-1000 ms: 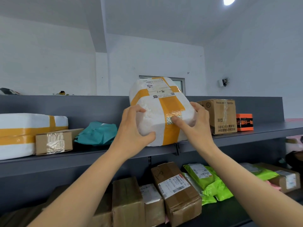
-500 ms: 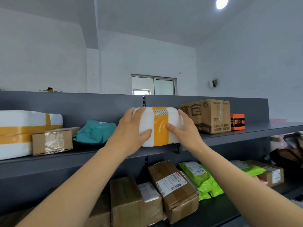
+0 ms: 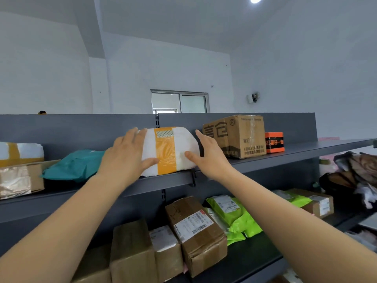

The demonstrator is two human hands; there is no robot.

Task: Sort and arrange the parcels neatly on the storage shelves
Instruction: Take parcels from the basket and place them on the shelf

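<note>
The left hand lies flat on the left end of the white parcel, fingers straight, thumb on its front, and hides that end. The right hand is also spread, thumb tip on the front; whether its fingers touch the right end I cannot tell. The parcel lies on the upper shelf, between a teal bag and a brown box. At far left, another parcel is cut off by the edge.

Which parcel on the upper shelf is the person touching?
The white parcel banded with orange tape, between the teal bag and the big brown carton; the left hand and right hand both touch it.
</note>
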